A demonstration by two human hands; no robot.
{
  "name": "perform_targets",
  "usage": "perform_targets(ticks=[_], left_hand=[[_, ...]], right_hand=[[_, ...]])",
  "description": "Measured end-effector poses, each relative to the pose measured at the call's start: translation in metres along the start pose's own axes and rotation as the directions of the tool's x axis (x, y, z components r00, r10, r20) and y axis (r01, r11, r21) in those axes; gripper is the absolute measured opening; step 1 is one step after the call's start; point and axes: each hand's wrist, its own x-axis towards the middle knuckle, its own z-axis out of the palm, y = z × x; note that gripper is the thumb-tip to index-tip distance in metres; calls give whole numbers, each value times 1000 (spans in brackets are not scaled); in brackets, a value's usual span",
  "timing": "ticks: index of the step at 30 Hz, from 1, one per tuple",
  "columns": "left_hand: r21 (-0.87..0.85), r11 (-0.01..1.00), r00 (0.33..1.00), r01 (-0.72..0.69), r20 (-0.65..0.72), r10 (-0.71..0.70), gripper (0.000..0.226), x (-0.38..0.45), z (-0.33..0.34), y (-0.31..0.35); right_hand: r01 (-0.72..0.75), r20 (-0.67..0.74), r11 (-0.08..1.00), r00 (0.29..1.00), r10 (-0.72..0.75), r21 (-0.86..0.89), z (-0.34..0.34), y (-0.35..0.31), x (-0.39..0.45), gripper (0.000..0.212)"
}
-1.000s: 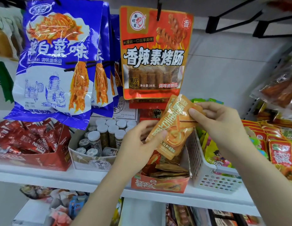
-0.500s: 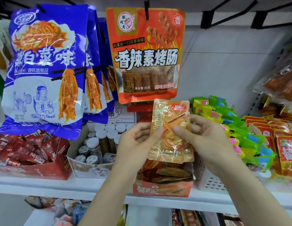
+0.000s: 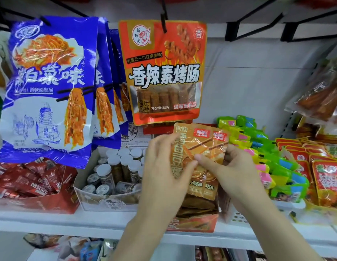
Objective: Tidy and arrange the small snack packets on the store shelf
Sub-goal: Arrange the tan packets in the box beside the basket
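Two orange snack packets [image 3: 199, 159] are held upright and overlapped, one just behind the other, above the open orange display box [image 3: 192, 222] on the white shelf [image 3: 51, 221]; the left hand [image 3: 164, 172] is clamped on their left edge, thumb across the front; the right hand [image 3: 230, 170] is pinched on their right side, thumb on the front face; a box of white-capped jars [image 3: 115, 170] is seen just left; a white basket [image 3: 237, 216] of green packets [image 3: 262, 147] stands just right; a red hanging pouch [image 3: 162, 72] is noted directly above.
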Motion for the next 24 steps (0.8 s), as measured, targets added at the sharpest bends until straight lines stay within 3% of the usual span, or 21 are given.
perform_targets(ticks=[2,5,7,10,12,14,16,18,20,24], left_hand=[[107,993,997,-58,65,51,67,-5,4,7],[75,997,985,6,173,-19,83,-7,6,7],[52,998,983,29,178,-38,81,-6,5,5],[-5,1000,982,31,186,-30,62,-6,5,5],[-102,991,987,91,138,-77,40,-3,0,3],[-290,925,969,246,101,-226,20,3,-8,-2],[-507,757,908,412,160,-387,15,8,-16,-10],[-615,623,869,483,251,-426,19,12,-23,-16],[-637,599,867,485,259,-426,19,13,-26,-19],[-599,667,887,444,190,-420,20,13,-30,-22]], right_hand=[[28,-10,999,1000,-28,24,0,1,0,15],[21,89,995,996,-29,93,1,-1,0,12],[7,166,996,986,-21,87,2,0,0,19],[-17,197,1000,980,17,-3,3,2,-1,34],[-29,159,1000,987,27,7,4,1,-1,34],[10,49,999,999,-8,-39,0,-2,2,43],[64,-38,992,997,-69,-109,-5,-7,5,49],[97,-66,986,992,-107,-138,-9,-11,6,50],[111,-70,981,990,-123,-162,-10,-15,6,49],[138,-99,967,982,-162,-216,-14,-20,6,39]])
